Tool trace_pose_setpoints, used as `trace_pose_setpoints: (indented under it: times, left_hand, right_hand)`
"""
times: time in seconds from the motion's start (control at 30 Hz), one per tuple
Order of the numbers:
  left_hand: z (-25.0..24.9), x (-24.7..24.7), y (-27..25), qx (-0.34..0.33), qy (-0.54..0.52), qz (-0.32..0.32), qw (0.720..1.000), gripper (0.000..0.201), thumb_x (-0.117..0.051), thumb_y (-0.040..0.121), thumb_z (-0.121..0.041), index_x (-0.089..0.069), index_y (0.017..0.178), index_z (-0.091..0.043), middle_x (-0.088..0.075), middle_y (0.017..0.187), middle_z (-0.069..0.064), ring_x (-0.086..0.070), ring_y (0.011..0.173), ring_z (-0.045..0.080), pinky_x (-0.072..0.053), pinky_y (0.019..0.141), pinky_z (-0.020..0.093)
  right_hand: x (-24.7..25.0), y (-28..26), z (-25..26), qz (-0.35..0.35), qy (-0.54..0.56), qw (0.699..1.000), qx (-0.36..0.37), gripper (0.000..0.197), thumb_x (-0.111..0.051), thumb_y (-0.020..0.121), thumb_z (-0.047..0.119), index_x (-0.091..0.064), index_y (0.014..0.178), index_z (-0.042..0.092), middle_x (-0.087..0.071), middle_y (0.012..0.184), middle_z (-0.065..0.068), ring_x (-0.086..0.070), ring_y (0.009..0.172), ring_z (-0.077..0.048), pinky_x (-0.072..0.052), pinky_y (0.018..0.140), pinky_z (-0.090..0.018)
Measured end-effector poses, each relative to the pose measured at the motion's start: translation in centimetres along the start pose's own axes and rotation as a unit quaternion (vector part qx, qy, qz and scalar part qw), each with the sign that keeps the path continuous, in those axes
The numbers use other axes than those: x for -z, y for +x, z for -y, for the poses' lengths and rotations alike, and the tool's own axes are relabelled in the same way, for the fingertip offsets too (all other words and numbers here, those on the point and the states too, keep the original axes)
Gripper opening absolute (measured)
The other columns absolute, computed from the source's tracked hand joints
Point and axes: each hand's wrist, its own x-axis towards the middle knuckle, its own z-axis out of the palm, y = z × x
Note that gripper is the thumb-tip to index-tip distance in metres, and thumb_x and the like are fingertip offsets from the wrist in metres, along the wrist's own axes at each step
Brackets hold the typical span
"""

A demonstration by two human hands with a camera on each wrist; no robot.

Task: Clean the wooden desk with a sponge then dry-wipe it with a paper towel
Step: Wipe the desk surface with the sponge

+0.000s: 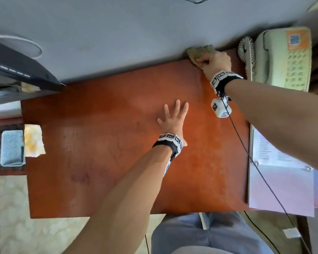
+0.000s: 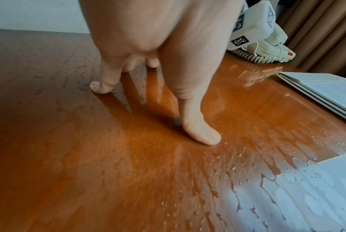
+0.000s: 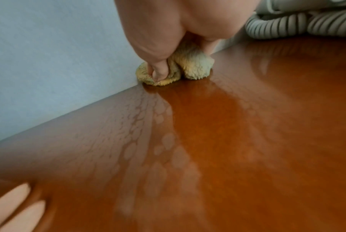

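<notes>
The reddish wooden desk fills the head view, and its top shines with wet streaks. My right hand grips a worn yellow-green sponge at the desk's far edge, against the wall near the phone. In the right wrist view the thumb and fingers squeeze the fuzzy sponge down on the wood. My left hand lies flat with spread fingers on the middle of the desk; its fingertips press the wet surface. A crumpled, yellow-stained paper towel lies at the desk's left edge.
A pale corded telephone with a coiled cord stands at the far right. A stack of papers covers the right side. A dark monitor overhangs the far left corner. A small blue-grey box sits beside the paper towel.
</notes>
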Motion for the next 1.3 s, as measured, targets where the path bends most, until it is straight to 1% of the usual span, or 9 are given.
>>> trace_pose_setpoints:
  times: [0.17, 0.27, 0.43, 0.6, 0.77, 0.93, 1.07, 1.2, 1.3]
  left_hand:
    - [0.1, 0.3, -0.1, 0.002, -0.005, 0.011, 1.000, 0.161, -0.101, 0.044, -0.043, 0.017, 0.154, -0.046, 0.028, 0.163, -0.014, 0.018, 0.151, 0.040, -0.021, 0.105, 0.080]
    - [0.1, 0.5, -0.2, 0.003, -0.004, 0.016, 1.000, 0.161, -0.101, 0.046, -0.042, 0.019, 0.153, -0.047, 0.030, 0.162, -0.015, 0.022, 0.151, 0.038, -0.018, 0.107, 0.079]
    - [-0.2, 0.8, -1.1, 0.009, 0.010, 0.007, 1.000, 0.160, -0.101, 0.047, -0.041, 0.017, 0.155, -0.043, 0.029, 0.162, -0.014, 0.019, 0.152, 0.036, -0.019, 0.111, 0.076]
    - [-0.2, -1.3, -3.8, 0.018, 0.024, -0.071, 0.997, 0.147, -0.096, 0.058, -0.045, 0.013, 0.157, -0.039, 0.019, 0.166, -0.013, 0.001, 0.154, 0.039, -0.023, 0.114, 0.069]
    - [-2.1, -5.6, -8.1, -0.022, 0.043, -0.100, 0.994, 0.121, -0.083, 0.077, -0.047, 0.003, 0.160, -0.033, 0.013, 0.168, -0.010, -0.002, 0.155, 0.034, -0.025, 0.118, 0.062]
    - [-6.9, -8.9, -11.5, -0.068, 0.048, -0.117, 0.990, 0.091, -0.068, 0.093, -0.043, -0.010, 0.161, -0.024, -0.005, 0.169, -0.004, -0.015, 0.154, 0.026, -0.030, 0.119, 0.048]
    - [-11.7, -10.6, -12.9, -0.123, 0.051, -0.145, 0.980, 0.073, -0.062, 0.098, -0.039, -0.025, 0.158, -0.019, -0.026, 0.165, 0.001, -0.032, 0.147, 0.024, -0.035, 0.117, 0.042]
    - [-17.0, -12.6, -13.7, -0.194, 0.086, -0.155, 0.965, 0.068, -0.060, 0.098, -0.040, -0.030, 0.154, -0.014, -0.034, 0.159, 0.003, -0.038, 0.141, 0.026, -0.043, 0.109, 0.042]
    - [-20.6, -15.2, -14.1, -0.253, 0.152, -0.121, 0.948, 0.090, -0.061, 0.093, -0.053, -0.018, 0.158, -0.008, -0.016, 0.165, 0.013, -0.016, 0.152, 0.032, -0.030, 0.119, 0.045]
  right_hand:
    - [1.3, -6.9, -1.3, 0.022, 0.022, 0.999, 0.012, 0.024, -0.067, 0.085, 0.035, -0.075, 0.107, 0.041, -0.073, 0.113, -0.002, -0.067, 0.101, -0.031, -0.053, 0.092, -0.035]
    - [2.6, -14.0, -2.7, 0.092, -0.030, 0.994, 0.050, 0.027, -0.063, 0.091, 0.031, -0.072, 0.116, 0.038, -0.072, 0.115, -0.004, -0.067, 0.100, -0.033, -0.053, 0.091, -0.037]
    - [1.4, -27.0, -6.4, 0.158, -0.069, 0.982, 0.072, 0.034, -0.053, 0.098, 0.043, -0.060, 0.131, 0.041, -0.073, 0.109, -0.008, -0.068, 0.091, -0.034, -0.054, 0.081, -0.035]
    - [-1.2, -39.4, -10.4, 0.230, -0.042, 0.962, 0.143, 0.053, -0.022, 0.091, 0.050, -0.057, 0.131, 0.047, -0.057, 0.140, 0.010, -0.065, 0.115, -0.024, -0.054, 0.090, -0.038]
    - [-1.4, -46.6, -13.0, 0.244, 0.009, 0.943, 0.224, 0.037, -0.061, 0.087, 0.010, -0.075, 0.109, 0.036, -0.059, 0.136, 0.013, -0.054, 0.129, -0.011, -0.052, 0.097, -0.037]
    - [2.3, -47.8, -13.1, 0.194, 0.174, 0.962, 0.083, 0.018, -0.072, 0.085, 0.012, -0.080, 0.091, 0.027, -0.077, 0.093, 0.010, -0.072, 0.084, -0.008, -0.056, 0.082, -0.028]
    - [7.3, -48.4, -16.3, 0.113, 0.337, 0.931, -0.080, 0.012, -0.079, 0.082, 0.014, -0.082, 0.089, 0.022, -0.077, 0.086, 0.009, -0.071, 0.077, -0.002, -0.058, 0.075, -0.021]
    - [12.1, -50.7, -22.3, 0.021, 0.537, 0.804, -0.255, 0.016, -0.075, 0.086, 0.008, -0.077, 0.102, 0.009, -0.077, 0.090, -0.010, -0.075, 0.078, -0.027, -0.062, 0.064, -0.039]
    - [13.8, -52.5, -27.0, -0.056, 0.606, 0.726, -0.320, 0.025, -0.072, 0.088, 0.011, -0.073, 0.112, 0.008, -0.076, 0.096, -0.016, -0.074, 0.080, -0.029, -0.062, 0.065, -0.037]
